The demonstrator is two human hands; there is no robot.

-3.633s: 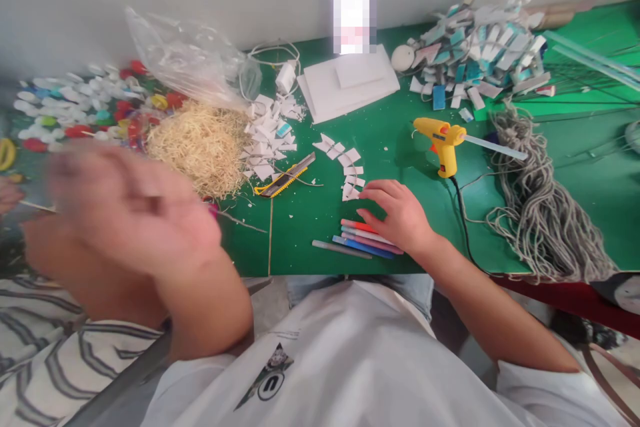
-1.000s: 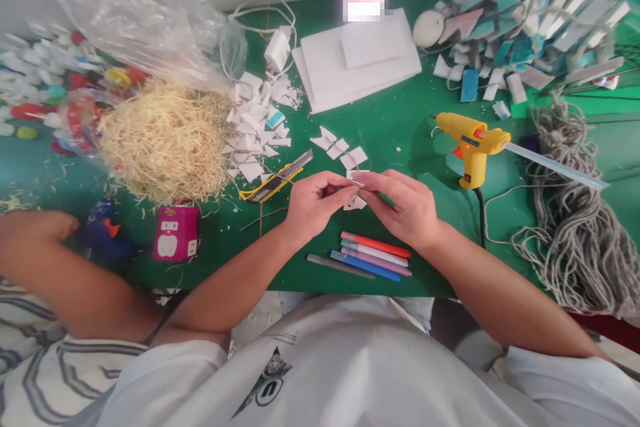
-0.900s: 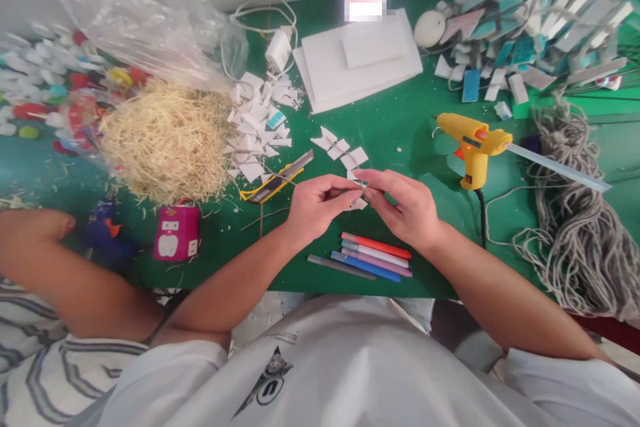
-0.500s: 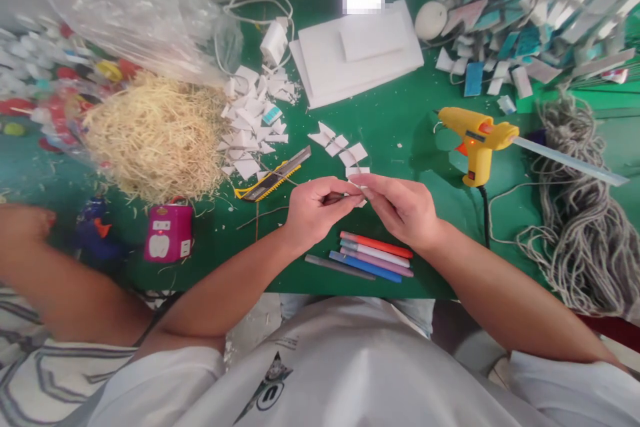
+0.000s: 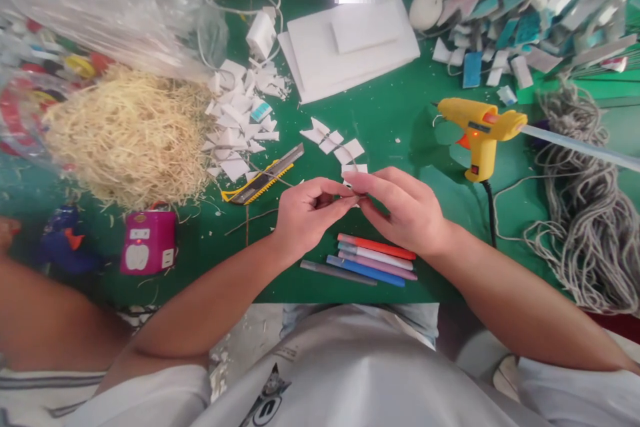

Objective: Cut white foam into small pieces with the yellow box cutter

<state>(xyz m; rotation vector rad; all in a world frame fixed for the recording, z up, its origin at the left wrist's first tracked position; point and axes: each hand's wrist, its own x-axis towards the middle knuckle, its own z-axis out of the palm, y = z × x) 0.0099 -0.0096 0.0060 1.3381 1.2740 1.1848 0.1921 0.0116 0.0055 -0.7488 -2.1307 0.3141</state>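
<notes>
My left hand (image 5: 310, 217) and my right hand (image 5: 407, 210) meet over the green table, thumbs and forefingers pinched on a thin grey cord. Beyond the fingertips, the cord runs through a short chain of white paper pieces (image 5: 330, 140) that curves away to the far left. The nearest white piece (image 5: 354, 170) is partly hidden by my right fingers. To the left of my left hand lies a yellow and black box cutter (image 5: 263, 180), the cord's other part passing by it. Several felt-tip pens (image 5: 375, 260) lie just below my hands.
At right stand a yellow glue gun (image 5: 480, 133) and a bundle of grey yarn (image 5: 585, 213). White sheets (image 5: 305, 67) lie at the back. At left are paper scraps (image 5: 233, 130), shredded straw (image 5: 130, 140), a magenta socket box (image 5: 149, 240) and another person's arm (image 5: 50, 307).
The view has shifted slightly. My right fingers have moved a little and spread over the nearest white piece; the bit of white formerly seen between the fingertips is now out of sight.
</notes>
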